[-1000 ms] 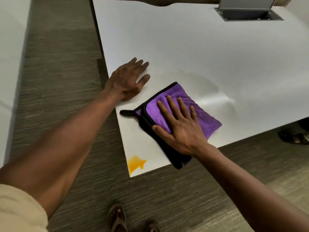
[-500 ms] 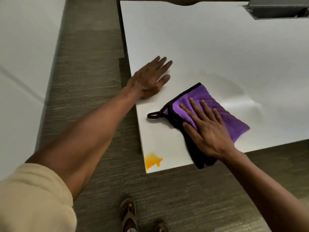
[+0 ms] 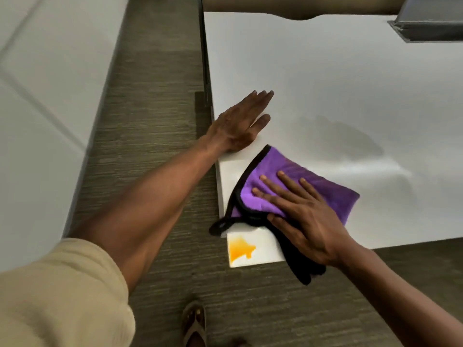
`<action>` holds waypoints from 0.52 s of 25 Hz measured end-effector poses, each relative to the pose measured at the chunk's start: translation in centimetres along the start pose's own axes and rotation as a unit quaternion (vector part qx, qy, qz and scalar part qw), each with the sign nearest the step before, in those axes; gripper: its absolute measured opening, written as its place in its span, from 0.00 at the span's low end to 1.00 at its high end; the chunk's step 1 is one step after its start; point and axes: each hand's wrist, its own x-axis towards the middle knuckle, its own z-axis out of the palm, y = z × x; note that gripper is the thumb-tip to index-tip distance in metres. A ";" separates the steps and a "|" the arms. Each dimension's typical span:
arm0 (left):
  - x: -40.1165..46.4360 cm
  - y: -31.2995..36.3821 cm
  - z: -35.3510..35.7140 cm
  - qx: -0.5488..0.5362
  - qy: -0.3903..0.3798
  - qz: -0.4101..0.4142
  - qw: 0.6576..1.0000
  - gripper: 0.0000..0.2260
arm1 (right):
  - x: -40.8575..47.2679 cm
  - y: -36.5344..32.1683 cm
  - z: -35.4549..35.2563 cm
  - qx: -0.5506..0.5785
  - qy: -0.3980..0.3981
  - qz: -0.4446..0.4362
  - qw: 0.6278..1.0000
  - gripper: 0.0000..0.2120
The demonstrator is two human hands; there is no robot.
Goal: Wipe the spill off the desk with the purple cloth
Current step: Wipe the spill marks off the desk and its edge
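The right hand [image 3: 304,219] lies flat on the purple cloth [image 3: 295,189], its fingers straight and slightly spread, pointing toward ten o'clock, with the thumb stretched along the cloth's black border on the near side; nothing is pinched or curled round. The cloth sits near the front left corner of the white desk [image 3: 325,78], folded, purple face up with black trim. Its black underside spills over the desk's front edge at about five o'clock from the hand, and a small black loop [image 3: 218,227] sticks out over the left edge at about eight o'clock. Just beside the cloth, at seven o'clock from the right hand, the orange spill [image 3: 241,249] lies on the very corner of the desk; the cloth's edge is close to it but does not cover it. The left hand [image 3: 240,123] rests palm down on the desk at eleven o'clock from the cloth, fingers straight and held together, thumb apart, holding nothing, its wrist crossing the left edge. At two o'clock from the cloth a faint damp sheen [image 3: 350,139] marks the surface. A grey hatch [image 3: 426,28] sits at the far right of the desk. Below, on the carpet [image 3: 155,78], a sandalled foot [image 3: 194,321] shows at six o'clock.
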 end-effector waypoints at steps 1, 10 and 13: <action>0.1 -0.1 0.0 -0.005 0.007 -0.004 1.000 0.28 | 1.1 0.3 -0.4 0.000 0.006 0.027 1.000 0.25; 0.0 -0.1 -0.4 -0.007 -0.005 -0.023 1.000 0.27 | -1.6 -1.1 0.2 0.013 -0.035 -0.079 0.996 0.26; 0.0 0.0 -0.4 -0.011 0.000 -0.026 1.000 0.27 | -2.8 2.1 -1.5 0.064 -0.012 -0.025 0.998 0.25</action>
